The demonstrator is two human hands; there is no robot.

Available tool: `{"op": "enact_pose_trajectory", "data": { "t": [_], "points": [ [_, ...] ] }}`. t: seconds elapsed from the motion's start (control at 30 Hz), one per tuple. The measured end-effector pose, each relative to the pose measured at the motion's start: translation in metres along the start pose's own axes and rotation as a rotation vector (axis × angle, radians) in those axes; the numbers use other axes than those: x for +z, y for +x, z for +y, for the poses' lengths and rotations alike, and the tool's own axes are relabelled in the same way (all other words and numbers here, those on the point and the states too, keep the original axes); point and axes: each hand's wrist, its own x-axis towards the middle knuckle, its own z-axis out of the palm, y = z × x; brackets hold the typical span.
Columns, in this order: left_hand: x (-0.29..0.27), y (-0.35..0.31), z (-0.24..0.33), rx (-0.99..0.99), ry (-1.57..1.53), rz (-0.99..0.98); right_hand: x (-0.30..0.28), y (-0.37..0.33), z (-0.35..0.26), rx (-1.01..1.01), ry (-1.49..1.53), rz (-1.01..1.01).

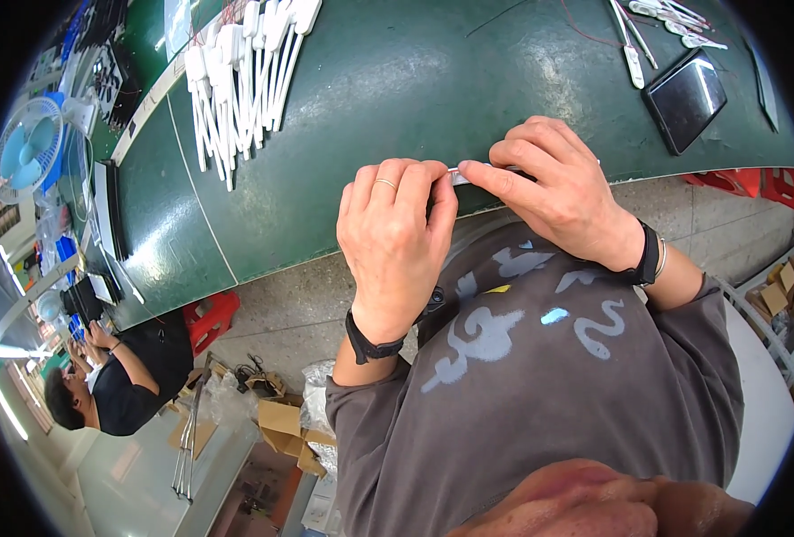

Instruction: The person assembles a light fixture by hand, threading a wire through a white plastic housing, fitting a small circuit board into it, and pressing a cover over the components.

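head: left head-worn fisheye | faces down | near left hand [395,234] and right hand [560,190] | green table [375,107] beyond

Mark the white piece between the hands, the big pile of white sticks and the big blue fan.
White piece [457,177], head view: its exposed part.
Pile of white sticks [232,48], head view: one stick's thick end.
Blue fan [26,154], head view: middle of blades.

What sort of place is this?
Probably a small assembly workshop: there's a long green workbench, a batch of matching white stick-shaped parts, and a co-worker in black farther along.
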Motion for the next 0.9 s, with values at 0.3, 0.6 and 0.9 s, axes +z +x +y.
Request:
{"op": "enact_pose_trajectory", "data": {
  "t": [0.3, 0.6, 0.9],
  "points": [
    [0.003, -0.002, -0.004, 0.042, -0.009, 0.010, 0.001, -0.001, 0.002, -0.006, 0.036, 0.010],
    [0.007, -0.012, -0.014, 0.138, -0.057, 0.074, 0.001, 0.000, 0.001, 0.052, 0.092, 0.002],
    [0.004, -0.012, -0.015, 0.175, -0.041, 0.052, 0.002, -0.001, 0.001, 0.033, 0.070, 0.001]
  ]
}}
